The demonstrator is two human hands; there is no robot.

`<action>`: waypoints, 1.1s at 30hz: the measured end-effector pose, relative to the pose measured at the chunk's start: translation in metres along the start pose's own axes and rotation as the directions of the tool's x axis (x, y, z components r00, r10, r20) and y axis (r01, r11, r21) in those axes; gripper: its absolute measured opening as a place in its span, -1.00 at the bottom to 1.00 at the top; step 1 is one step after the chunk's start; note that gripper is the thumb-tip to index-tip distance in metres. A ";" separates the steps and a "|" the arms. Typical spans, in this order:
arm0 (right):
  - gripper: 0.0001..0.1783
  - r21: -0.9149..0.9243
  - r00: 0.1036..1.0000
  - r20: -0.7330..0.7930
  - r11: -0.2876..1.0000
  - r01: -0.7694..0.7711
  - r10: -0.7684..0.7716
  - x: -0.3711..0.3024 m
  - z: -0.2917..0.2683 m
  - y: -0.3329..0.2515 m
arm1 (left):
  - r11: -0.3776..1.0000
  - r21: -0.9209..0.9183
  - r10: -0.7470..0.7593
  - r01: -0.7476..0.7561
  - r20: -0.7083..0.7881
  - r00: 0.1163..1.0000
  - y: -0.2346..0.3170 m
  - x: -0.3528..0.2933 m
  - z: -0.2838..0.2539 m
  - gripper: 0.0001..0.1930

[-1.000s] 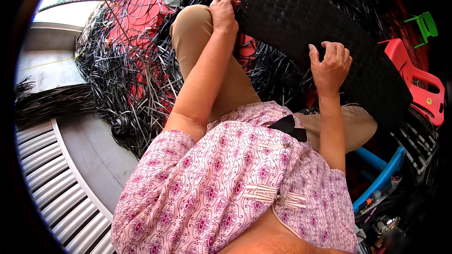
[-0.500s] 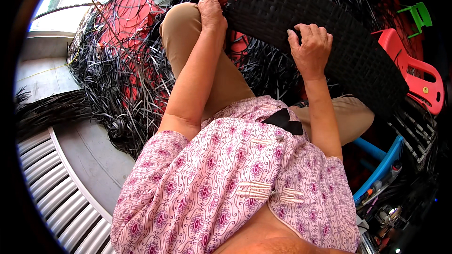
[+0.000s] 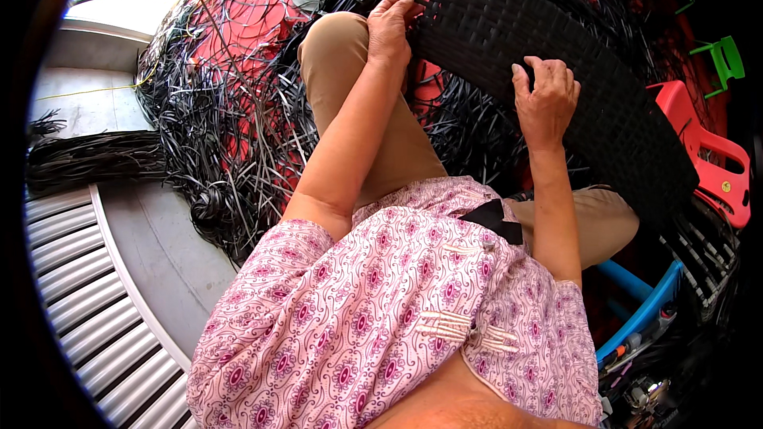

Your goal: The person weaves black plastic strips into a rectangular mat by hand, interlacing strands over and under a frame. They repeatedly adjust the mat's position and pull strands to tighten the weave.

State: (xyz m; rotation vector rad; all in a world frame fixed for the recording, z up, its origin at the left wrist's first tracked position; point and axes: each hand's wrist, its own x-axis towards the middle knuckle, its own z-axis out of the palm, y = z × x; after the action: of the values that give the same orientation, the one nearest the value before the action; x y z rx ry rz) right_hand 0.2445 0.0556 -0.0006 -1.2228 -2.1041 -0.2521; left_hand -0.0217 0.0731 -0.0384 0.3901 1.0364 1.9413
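Observation:
A long, curved panel (image 3: 548, 40) woven from flat black strips lies across in front of my knees, its left end fraying into loose strip ends. At that end my left hand (image 3: 389, 30) is closed, fingertips pinched on a black strip at the panel's edge; the strip itself is mostly hidden by the fingers. My right hand (image 3: 547, 102) is over the panel's near edge, fingers bent and thumb apart, with nothing visible in it. Whether its fingertips touch the weave I cannot tell.
Tangled black strips (image 3: 238, 111) cover the red floor to the left and beyond. A slatted metal bench (image 3: 95, 270) is at lower left. On the right are a red plastic chair (image 3: 707, 147), small green chairs (image 3: 722, 62), a blue frame (image 3: 656, 302) and assorted tools.
The whole view has shifted, so everything sits lower and further right. My left hand's thumb, upright before, now leans in towards the strip ends. The right hand stays over the panel.

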 end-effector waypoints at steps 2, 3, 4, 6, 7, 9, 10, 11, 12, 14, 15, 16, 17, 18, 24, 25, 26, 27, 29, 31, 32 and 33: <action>-0.79 0.007 1.000 -0.004 1.000 0.008 -0.008 0.001 0.000 -0.001 | 0.999 0.044 0.004 -0.003 -0.026 1.000 -0.004 0.006 -0.007 -0.92; -0.79 0.005 1.000 -0.013 1.000 0.012 -0.012 0.001 0.000 -0.001 | 0.998 0.065 0.007 -0.004 -0.034 0.999 -0.003 0.006 -0.006 -0.91; -0.79 0.004 1.000 -0.021 1.000 0.017 -0.017 0.000 0.000 -0.002 | 0.995 0.104 0.002 0.003 -0.045 0.999 -0.003 0.004 -0.006 -0.86; -0.82 0.008 0.999 -0.038 1.000 0.020 -0.019 0.001 0.002 -0.002 | 0.998 0.071 0.003 0.003 -0.088 0.996 -0.004 0.001 -0.003 -0.84; -0.82 0.010 0.999 -0.034 1.000 0.017 -0.017 0.000 0.001 -0.001 | 0.999 0.055 0.005 0.001 -0.110 0.994 -0.003 0.001 -0.002 -0.82; -0.84 0.016 1.000 -0.025 1.000 0.013 -0.012 0.000 0.001 0.000 | 0.999 0.049 0.020 -0.015 -0.110 0.994 -0.006 0.002 -0.004 -0.80; -0.84 0.020 1.000 -0.023 1.000 0.016 -0.016 0.000 0.001 0.001 | 0.998 0.056 0.027 -0.021 -0.120 0.992 -0.006 0.000 -0.003 -0.80; -0.84 0.025 1.000 -0.020 0.999 0.020 -0.020 0.000 0.001 0.002 | 0.998 0.064 0.034 -0.026 -0.130 0.991 -0.006 -0.001 -0.003 -0.80; -0.85 0.030 1.000 -0.014 0.999 0.023 -0.023 0.001 0.001 0.003 | 0.997 0.078 0.032 -0.022 -0.127 0.991 -0.006 -0.002 -0.004 -0.79; -0.85 0.037 1.000 0.010 0.999 0.014 -0.015 0.001 0.001 0.003 | 0.994 0.106 0.027 -0.014 -0.121 0.992 -0.005 -0.003 -0.010 -0.77; -0.86 0.035 1.000 0.021 0.999 0.010 -0.010 0.001 0.000 0.005 | 0.987 0.158 0.033 -0.013 -0.127 0.991 -0.003 -0.005 -0.010 -0.76; -0.86 0.036 1.000 0.013 0.999 0.003 -0.003 0.002 0.000 0.005 | 0.977 0.211 0.041 -0.012 -0.132 0.990 0.000 -0.007 -0.011 -0.76; -0.86 0.037 1.000 0.005 0.999 -0.004 0.004 0.003 0.000 0.004 | 0.965 0.263 0.048 -0.011 -0.137 0.989 0.002 -0.010 -0.012 -0.75; -0.86 0.038 1.000 -0.006 0.999 -0.012 0.012 0.004 0.000 0.002 | 0.951 0.310 0.031 0.016 -0.146 0.989 0.012 -0.020 -0.006 -0.75; -0.77 0.079 0.995 -0.005 0.992 0.096 -0.096 0.007 0.008 -0.016 | 0.858 0.483 0.219 -0.173 -0.041 0.975 0.013 -0.020 -0.018 -0.81; -0.75 0.058 0.994 0.012 0.992 0.112 -0.113 0.010 0.010 -0.019 | 0.845 0.506 0.223 -0.172 -0.041 0.974 0.015 -0.020 -0.016 -0.82; -0.71 0.044 0.994 0.043 0.994 0.101 -0.103 0.013 0.009 -0.022 | 0.850 0.502 0.212 -0.157 -0.053 0.976 0.015 -0.020 -0.014 -0.82; -0.70 0.032 0.994 0.041 0.995 0.098 -0.099 0.015 0.010 -0.024 | 0.848 0.508 0.202 -0.148 -0.052 0.978 0.016 -0.018 -0.014 -0.82; -0.68 0.006 0.995 0.036 0.996 0.094 -0.094 0.017 0.012 -0.028 | 0.900 0.427 0.137 -0.088 -0.086 0.987 0.015 -0.018 -0.015 -0.82; -0.66 0.005 0.996 0.038 0.997 0.079 -0.079 0.014 0.013 -0.029 | 0.892 0.451 0.106 -0.041 -0.120 0.987 0.013 -0.014 -0.016 -0.83; -0.65 0.004 0.997 0.040 0.997 0.071 -0.071 0.013 0.014 -0.030 | 0.905 0.425 0.078 -0.022 -0.114 0.990 0.013 -0.012 -0.017 -0.82; -0.64 -0.004 0.996 0.045 0.997 0.076 -0.076 0.012 0.013 -0.030 | 0.918 0.396 0.048 0.001 -0.112 0.993 0.013 -0.013 -0.018 -0.82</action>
State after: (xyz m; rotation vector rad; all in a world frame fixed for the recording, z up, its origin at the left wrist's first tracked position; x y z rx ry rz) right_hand 0.2096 0.0537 0.0020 -1.1633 -2.1930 -0.2670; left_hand -0.0323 0.0497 -0.0376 0.5154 1.5183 1.7869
